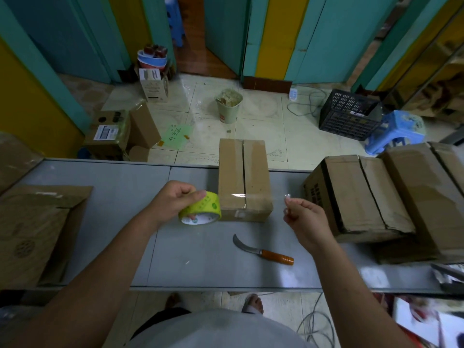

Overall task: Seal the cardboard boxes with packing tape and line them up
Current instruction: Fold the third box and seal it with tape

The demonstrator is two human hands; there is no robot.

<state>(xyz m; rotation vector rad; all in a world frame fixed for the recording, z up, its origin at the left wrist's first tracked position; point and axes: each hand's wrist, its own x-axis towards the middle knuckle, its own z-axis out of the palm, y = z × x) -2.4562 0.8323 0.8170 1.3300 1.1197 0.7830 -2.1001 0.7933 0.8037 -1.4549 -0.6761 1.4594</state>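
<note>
Tape roll is gripped by the left hand, its strip pinched in the right hand; three boxes, one knife counted.

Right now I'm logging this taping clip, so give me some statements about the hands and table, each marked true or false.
1. The left hand holds the tape roll. True.
2. The right hand grips the knife. False: it pinches the tape end; the knife lies on the table.
3. The middle box has its flaps folded shut. True.
4. The knife handle is blue. False: it is orange.
5. Other boxes stand right of the middle box. True.
</note>
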